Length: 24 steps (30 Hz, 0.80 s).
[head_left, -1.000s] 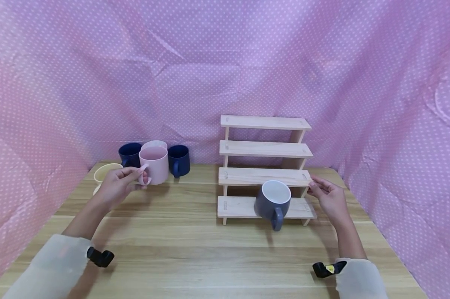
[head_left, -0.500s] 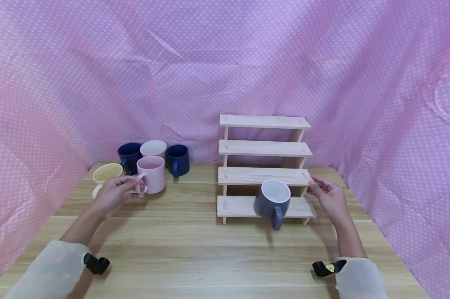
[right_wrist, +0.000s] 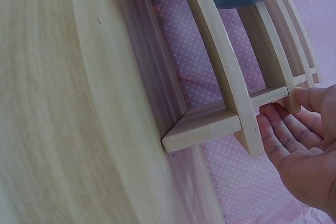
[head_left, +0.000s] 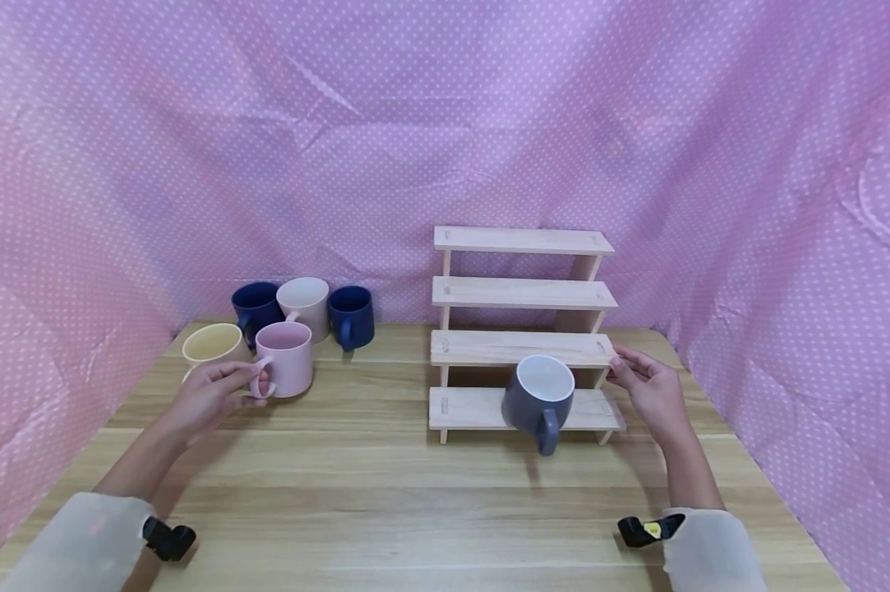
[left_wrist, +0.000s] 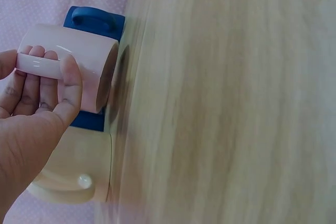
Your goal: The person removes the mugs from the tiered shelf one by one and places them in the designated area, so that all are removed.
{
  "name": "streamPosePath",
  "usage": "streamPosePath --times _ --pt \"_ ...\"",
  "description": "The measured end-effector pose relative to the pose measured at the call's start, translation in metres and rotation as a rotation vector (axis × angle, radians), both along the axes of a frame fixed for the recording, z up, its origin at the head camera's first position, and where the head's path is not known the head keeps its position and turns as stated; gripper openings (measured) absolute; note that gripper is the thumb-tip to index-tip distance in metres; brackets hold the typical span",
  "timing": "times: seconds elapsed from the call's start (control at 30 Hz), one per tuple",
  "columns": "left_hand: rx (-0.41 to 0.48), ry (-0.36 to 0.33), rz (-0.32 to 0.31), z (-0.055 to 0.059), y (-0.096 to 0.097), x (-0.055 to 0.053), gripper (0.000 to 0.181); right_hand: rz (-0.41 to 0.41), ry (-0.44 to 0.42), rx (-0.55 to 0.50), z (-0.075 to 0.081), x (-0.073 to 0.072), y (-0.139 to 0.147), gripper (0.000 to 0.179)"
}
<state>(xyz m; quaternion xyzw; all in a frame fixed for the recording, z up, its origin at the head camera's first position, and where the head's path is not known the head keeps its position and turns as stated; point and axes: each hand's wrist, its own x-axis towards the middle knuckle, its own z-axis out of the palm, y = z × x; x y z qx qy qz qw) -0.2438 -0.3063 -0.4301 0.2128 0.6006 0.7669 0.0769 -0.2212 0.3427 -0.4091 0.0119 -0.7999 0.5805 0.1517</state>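
Observation:
My left hand [head_left: 211, 395] grips a pink mug [head_left: 289, 362] by its handle, thumb and fingers curled around it. The mug is upright; its base is close to the table, and I cannot tell whether it touches. My right hand [head_left: 647, 386] pinches the right end of a stepped wooden shelf [head_left: 518, 349], thumb and fingers at one board, as the right wrist view shows. A dark grey mug [head_left: 537, 407] with a white inside stands on the lowest board, handle toward me. In the left wrist view the pink mug [left_wrist: 79, 61] hides part of the mugs behind it.
A yellow mug [head_left: 211, 341] stands left of the pink one, partly behind my left hand. Two navy mugs [head_left: 352, 316] and a pale mug with a white inside [head_left: 304, 300] stand at the back left. A polka-dot pink cloth [head_left: 445, 148] hangs behind the wooden table [head_left: 385, 510].
My left hand has brought the pink mug left and toward me, away from the back row, uncovering the pale mug. My right hand, the shelf and the grey mug have stayed put.

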Motion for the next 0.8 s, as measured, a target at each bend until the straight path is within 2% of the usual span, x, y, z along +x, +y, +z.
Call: streamPosePath --times 0.13,0.53,0.8 --pt "-0.006 -0.025 0.017 -0.001 -0.004 0.002 0.03 -0.008 -0.009 0.006 -0.001 0.0 0.002 0.049" --pt "-0.016 -0.037 0.057 -0.005 -0.01 0.005 0.031 -0.01 -0.012 -0.011 -0.002 -0.001 0.002 0.049" --pt "-0.101 -0.051 0.098 -0.008 -0.019 0.008 0.028 -0.017 -0.016 0.023 -0.001 0.0 0.002 0.048"
